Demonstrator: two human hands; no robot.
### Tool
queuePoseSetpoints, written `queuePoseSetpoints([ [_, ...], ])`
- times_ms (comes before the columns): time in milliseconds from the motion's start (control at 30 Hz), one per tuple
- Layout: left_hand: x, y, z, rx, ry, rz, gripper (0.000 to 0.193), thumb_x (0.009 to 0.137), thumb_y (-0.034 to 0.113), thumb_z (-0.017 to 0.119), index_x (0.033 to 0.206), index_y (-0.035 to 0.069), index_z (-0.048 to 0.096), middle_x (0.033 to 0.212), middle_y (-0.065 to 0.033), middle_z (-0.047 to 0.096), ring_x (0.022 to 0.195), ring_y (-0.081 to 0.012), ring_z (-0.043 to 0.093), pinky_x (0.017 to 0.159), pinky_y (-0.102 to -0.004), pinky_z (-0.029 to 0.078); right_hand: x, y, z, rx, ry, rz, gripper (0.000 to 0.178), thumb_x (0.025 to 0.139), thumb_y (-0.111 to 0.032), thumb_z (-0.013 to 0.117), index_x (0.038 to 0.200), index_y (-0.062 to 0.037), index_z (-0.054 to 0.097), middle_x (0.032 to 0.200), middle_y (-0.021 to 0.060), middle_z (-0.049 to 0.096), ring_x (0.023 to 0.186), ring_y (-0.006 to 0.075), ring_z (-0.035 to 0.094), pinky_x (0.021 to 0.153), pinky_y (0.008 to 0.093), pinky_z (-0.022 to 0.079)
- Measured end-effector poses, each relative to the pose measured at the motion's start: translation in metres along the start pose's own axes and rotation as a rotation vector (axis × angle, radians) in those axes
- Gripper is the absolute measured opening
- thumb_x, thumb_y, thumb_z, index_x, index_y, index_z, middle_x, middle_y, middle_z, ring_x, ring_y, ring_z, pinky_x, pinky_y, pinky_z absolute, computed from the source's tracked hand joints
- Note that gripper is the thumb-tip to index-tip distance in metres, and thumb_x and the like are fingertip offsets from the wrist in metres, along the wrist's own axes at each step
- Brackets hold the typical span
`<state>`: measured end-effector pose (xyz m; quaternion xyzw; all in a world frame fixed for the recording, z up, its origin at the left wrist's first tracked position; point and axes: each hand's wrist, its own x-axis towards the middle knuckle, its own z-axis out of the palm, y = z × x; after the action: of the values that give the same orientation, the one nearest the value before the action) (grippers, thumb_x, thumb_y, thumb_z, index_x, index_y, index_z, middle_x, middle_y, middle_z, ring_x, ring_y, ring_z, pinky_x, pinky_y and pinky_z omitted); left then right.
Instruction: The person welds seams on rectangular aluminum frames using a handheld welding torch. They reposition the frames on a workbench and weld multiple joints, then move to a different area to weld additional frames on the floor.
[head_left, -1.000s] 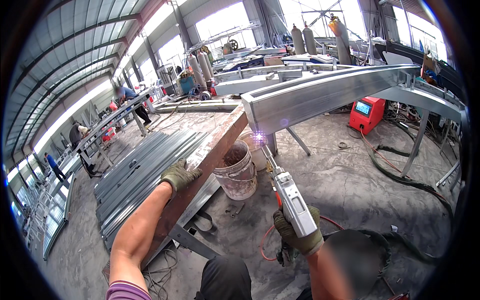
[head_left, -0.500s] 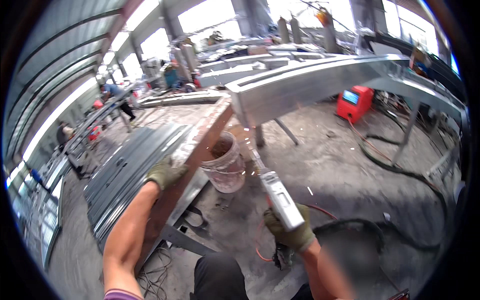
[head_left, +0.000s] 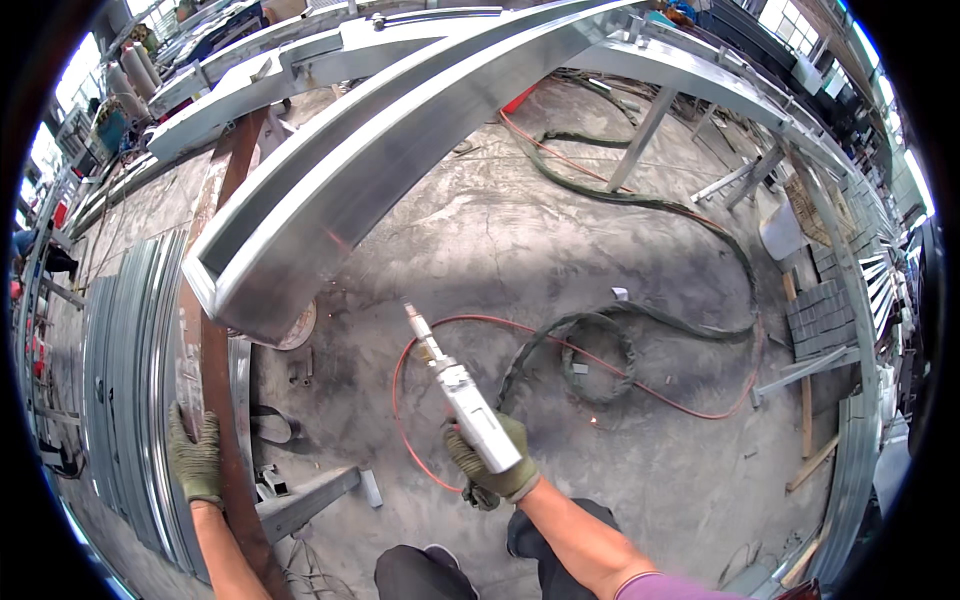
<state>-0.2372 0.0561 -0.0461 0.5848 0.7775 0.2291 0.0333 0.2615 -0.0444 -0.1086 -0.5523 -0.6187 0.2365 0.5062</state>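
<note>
My right hand (head_left: 490, 455), in an olive glove, is closed round a silver welding gun (head_left: 478, 420). The gun's narrow copper-coloured nozzle (head_left: 412, 312) points up and away over the floor, apart from any metal. My left hand (head_left: 196, 455), gloved alike, lies flat with fingers stretched out on a rust-brown steel beam (head_left: 215, 370) at my left. Across the beam's far part reaches a shiny curved metal channel (head_left: 370, 175), its near end just ahead of my left hand. Beneath that end a bucket (head_left: 300, 330) is mostly hidden.
Grey ribbed metal sheets (head_left: 130, 370) lie left of the beam. A red hose (head_left: 400, 400) and a thick dark hose (head_left: 640, 320) loop over the concrete floor (head_left: 450, 240). A steel leg (head_left: 310, 505) juts out near my feet. Metal stock (head_left: 840, 310) and timber stand at the right.
My view has swung right and downward. The welding gun has come away from the channel's end, and the flying sparks there are gone. My left hand has flattened on the brown beam.
</note>
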Motion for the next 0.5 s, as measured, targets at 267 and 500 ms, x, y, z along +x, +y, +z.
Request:
queuePoseSetpoints([
  [267,-0.001,-0.04,-0.006,0.286,-0.151,-0.05,0.094,0.101,0.054,0.076,0.164,-0.008,0.047,0.163,-0.0358,0.054,0.153,-0.0493,0.053,0.128,-0.0508,0.042,0.018,-0.088,-0.163,0.408,0.291,0.581,0.021,0.104,-0.013,0.076,0.124,-0.0101,0.074,0.099,-0.0019,0.069,0.08,0.0124,0.064,0.069,0.032,0.055],
  [500,-0.033,0.105,-0.053,0.241,-0.813,-0.042,0.061,0.09,0.052,0.08,0.118,-0.002,0.081,0.121,-0.0285,0.08,0.118,-0.0444,0.077,0.1,-0.0507,0.061,0.031,-0.203,-0.406,0.36,1.047,0.485,0.021,0.098,-0.01,0.075,0.119,-0.0086,0.07,0.09,0.0005,0.064,0.072,0.014,0.062,0.067,0.0312,0.053],
])
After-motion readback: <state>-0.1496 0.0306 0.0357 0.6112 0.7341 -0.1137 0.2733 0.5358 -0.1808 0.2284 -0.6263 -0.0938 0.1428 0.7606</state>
